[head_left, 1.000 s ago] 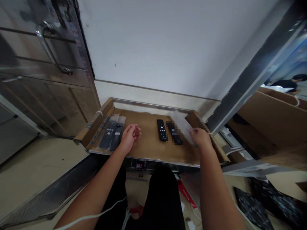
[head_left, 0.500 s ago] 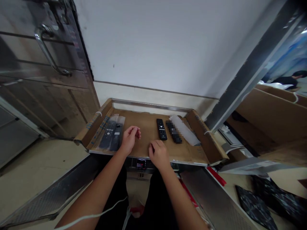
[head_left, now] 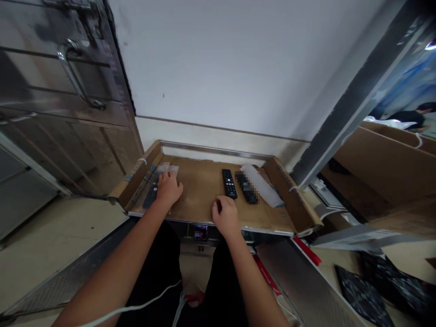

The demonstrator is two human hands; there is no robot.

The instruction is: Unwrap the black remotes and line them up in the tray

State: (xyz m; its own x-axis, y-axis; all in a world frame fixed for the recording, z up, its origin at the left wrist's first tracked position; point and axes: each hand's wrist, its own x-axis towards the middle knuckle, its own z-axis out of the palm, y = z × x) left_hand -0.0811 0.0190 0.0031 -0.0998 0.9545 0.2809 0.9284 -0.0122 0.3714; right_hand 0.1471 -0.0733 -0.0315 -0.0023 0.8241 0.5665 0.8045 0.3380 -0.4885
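My left hand (head_left: pixel 169 190) lies over the bagged remote controls at the tray's left side, its fingers apart and covering most of the right-hand one. Part of the left bagged remote control (head_left: pixel 150 196) shows beside it. Loosely curled, my right hand (head_left: pixel 226 214) rests at the tray's front edge, with no object visible in it. Just beyond that hand is a bare black remote control (head_left: pixel 229 184). To its right lies a second dark remote control (head_left: pixel 247 187), blurred by pixels, against a whitish plastic sleeve (head_left: pixel 261 184).
The cardboard-lined tray (head_left: pixel 200 181) has raised cardboard sides. A white wall (head_left: pixel 218 68) stands behind it, and a metal door with a handle (head_left: pixel 78 79) is at the left. A large cardboard box (head_left: pixel 391 172) stands at the right. A white cable (head_left: pixel 146 303) crosses my lap.
My left hand has moved left from the tray's middle onto the bagged remote controls, and its fingers have spread. My right hand has stayed almost in place.
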